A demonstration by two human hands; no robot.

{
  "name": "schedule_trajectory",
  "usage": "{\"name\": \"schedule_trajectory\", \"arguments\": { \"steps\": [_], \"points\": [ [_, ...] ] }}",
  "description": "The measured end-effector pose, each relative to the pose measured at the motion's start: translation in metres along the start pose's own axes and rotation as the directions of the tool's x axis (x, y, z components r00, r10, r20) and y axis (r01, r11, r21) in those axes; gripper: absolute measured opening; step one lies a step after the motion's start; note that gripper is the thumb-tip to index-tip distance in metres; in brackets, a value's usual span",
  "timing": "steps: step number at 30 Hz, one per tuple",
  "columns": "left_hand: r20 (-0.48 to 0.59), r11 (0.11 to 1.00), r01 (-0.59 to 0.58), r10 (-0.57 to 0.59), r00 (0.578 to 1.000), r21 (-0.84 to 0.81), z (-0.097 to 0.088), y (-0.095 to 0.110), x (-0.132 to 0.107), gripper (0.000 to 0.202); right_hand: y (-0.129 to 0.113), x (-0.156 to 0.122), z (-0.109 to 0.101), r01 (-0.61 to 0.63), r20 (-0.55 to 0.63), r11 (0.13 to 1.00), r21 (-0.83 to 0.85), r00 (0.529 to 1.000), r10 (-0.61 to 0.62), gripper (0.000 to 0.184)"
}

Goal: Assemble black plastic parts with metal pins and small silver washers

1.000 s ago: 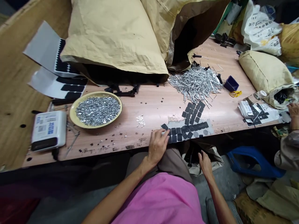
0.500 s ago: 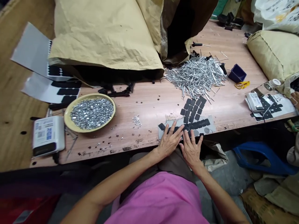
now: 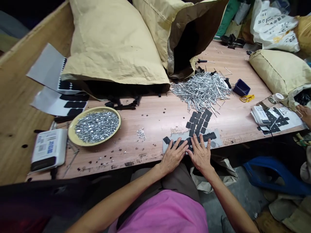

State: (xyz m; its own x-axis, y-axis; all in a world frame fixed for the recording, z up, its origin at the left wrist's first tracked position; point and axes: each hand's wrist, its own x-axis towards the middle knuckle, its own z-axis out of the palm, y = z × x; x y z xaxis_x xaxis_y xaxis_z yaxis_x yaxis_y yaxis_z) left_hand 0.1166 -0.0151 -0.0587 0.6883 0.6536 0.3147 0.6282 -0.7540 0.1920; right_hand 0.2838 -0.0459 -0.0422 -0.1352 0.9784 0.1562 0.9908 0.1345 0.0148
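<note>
My left hand and my right hand lie side by side, fingers spread flat, on a grey backing sheet at the table's near edge. The sheet carries several black rounded-square pads, partly hidden under my fingers. More loose black pads lie just beyond the sheet. Behind them is a heap of thin silver metal pins. Neither hand holds anything.
A yellow dish of small silver nuts sits to the left, with a white box beside it. Large tan paper sacks fill the back. A blue cup, yellow ring and another person's hand are at right.
My right hand has come up from below the table edge and now rests flat on the sheet beside my left hand, whose fingers have spread. The view has shifted slightly.
</note>
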Motion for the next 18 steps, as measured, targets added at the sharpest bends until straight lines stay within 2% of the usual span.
{"name": "schedule_trajectory", "arguments": {
  "steps": [3,7,9,11,14,18],
  "points": [
    [-0.003,1.0,0.001,-0.001,1.0,-0.012,0.001,0.0,-0.001,0.037,-0.005,0.0,0.008,-0.073,-0.005,0.997,-0.005,0.997,0.073,0.047],
    [-0.046,1.0,-0.002,0.001,0.999,-0.02,0.003,0.001,-0.002,0.038,-0.01,-0.006,0.009,-0.201,0.046,0.979,0.011,0.979,0.2,0.046],
    [-0.079,0.999,0.008,-0.011,0.997,-0.038,0.004,0.002,-0.001,0.037,-0.006,-0.005,0.005,-0.24,0.084,0.97,0.035,0.968,0.236,0.044],
    [-0.091,0.997,0.014,-0.02,0.996,-0.074,0.004,0.004,0.002,0.035,0.008,0.005,0.001,-0.268,0.09,0.96,0.083,0.961,0.261,0.043],
    [-0.101,0.987,0.039,-0.055,0.993,-0.158,0.003,0.006,0.01,0.03,0.046,0.043,-0.006,-0.325,-0.035,0.926,0.191,0.941,0.337,0.046],
    [-0.153,0.949,0.104,-0.155,0.976,-0.299,-0.001,0.003,0.025,0.03,0.105,0.131,-0.011,-0.289,-0.28,0.913,0.287,0.886,0.369,0.049]
  ]
}}
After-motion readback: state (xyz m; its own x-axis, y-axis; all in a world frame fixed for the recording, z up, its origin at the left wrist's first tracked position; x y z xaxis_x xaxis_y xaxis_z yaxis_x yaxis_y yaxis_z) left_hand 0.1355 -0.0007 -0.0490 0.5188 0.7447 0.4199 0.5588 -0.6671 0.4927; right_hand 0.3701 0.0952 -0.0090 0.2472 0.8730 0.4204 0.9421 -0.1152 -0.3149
